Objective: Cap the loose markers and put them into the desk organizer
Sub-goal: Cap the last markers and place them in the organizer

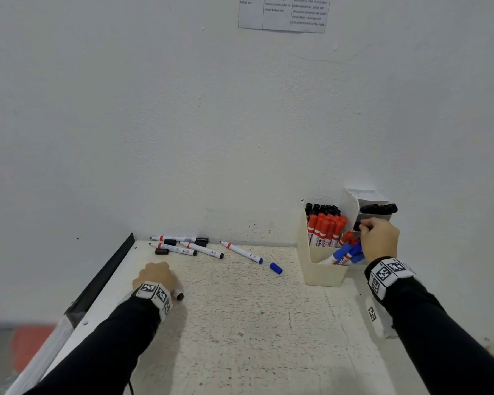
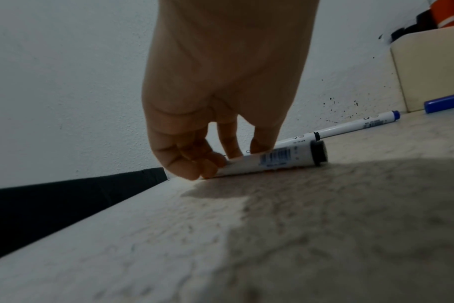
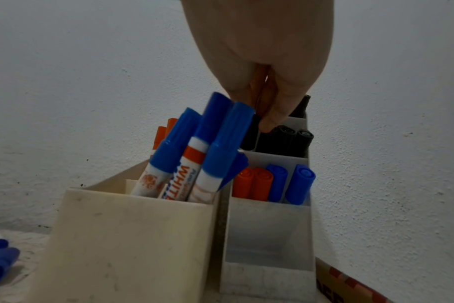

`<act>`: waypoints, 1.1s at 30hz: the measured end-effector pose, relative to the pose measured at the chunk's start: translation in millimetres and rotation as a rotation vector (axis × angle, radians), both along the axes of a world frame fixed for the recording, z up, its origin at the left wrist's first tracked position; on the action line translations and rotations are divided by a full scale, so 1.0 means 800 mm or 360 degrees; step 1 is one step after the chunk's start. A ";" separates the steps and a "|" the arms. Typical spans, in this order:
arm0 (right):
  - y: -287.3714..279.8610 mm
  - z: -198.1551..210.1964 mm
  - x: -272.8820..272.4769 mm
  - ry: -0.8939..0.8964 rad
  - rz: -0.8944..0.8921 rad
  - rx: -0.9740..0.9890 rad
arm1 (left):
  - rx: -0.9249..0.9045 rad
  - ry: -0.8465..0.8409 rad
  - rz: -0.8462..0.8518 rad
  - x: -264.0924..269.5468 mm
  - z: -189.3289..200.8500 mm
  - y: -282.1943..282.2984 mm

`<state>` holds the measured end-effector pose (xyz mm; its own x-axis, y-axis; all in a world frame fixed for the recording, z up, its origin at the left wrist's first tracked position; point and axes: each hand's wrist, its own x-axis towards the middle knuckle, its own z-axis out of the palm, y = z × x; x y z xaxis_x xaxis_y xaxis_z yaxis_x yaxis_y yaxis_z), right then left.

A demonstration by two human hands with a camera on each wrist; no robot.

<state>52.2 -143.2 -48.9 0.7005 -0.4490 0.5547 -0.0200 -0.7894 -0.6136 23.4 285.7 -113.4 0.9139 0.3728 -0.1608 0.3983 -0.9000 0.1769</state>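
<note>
left hand grips marker; right hand pinches black marker.

The table stands against the wall. Loose markers and caps lie at its back left, one more cap to their right. The organizer stands at the back right, full of upright markers. The left hand rests near the left edge on a marker; the right hand is over the organizer's right compartments.
</note>
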 end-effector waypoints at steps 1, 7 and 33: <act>0.001 0.001 0.000 -0.0002 0.0001 0.0019 | -0.0022 0.0024 0.0026 -0.001 -0.001 0.000; 0.006 0.008 -0.004 0.0034 -0.0061 0.0170 | -0.0159 -0.0016 0.0094 -0.005 -0.001 -0.003; 0.284 0.008 0.008 0.0505 0.1107 0.0140 | -0.0927 -0.0587 0.0577 -0.025 0.002 0.012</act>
